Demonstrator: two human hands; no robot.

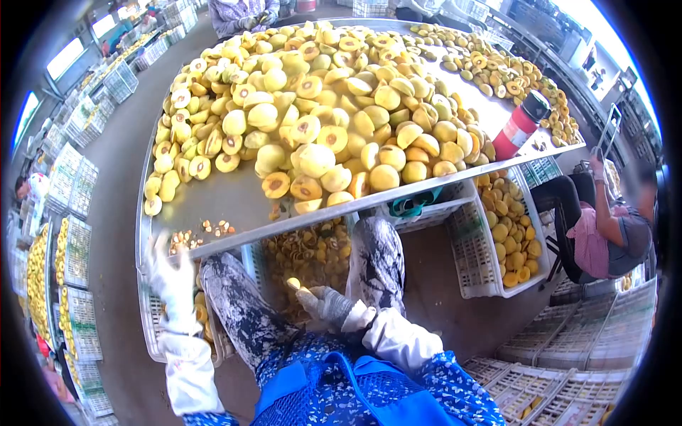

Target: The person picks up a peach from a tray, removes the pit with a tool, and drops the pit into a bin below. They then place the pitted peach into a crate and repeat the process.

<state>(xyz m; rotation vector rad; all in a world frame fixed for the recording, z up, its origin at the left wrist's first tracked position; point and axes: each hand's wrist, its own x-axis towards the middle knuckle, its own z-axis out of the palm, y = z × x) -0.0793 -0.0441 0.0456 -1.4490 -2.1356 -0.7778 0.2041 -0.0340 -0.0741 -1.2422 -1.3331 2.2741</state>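
My left hand (pixel 170 280), in a white glove and blurred by motion, is at the table's front left corner beside small brown pits (pixel 186 240). Its fingers look spread, with nothing visible between them. Low between my knees, my right hand (pixel 325 305) wears a greyish glove and is closed on a small yellow fruit piece (pixel 293 283) at its fingertips. Halved yellow fruits (pixel 305 128) are heaped on the metal table (pixel 234 199), many showing brown centres. Beneath the right hand, a crate holds fruit pieces (pixel 309 259).
A red bottle with a black lid (pixel 517 131) stands at the table's right. Crates of fruit (pixel 508 227) sit below. One person (pixel 604 234) sits at the right; another (pixel 238 15) is across the table. Stacked crates (pixel 78 248) line the left.
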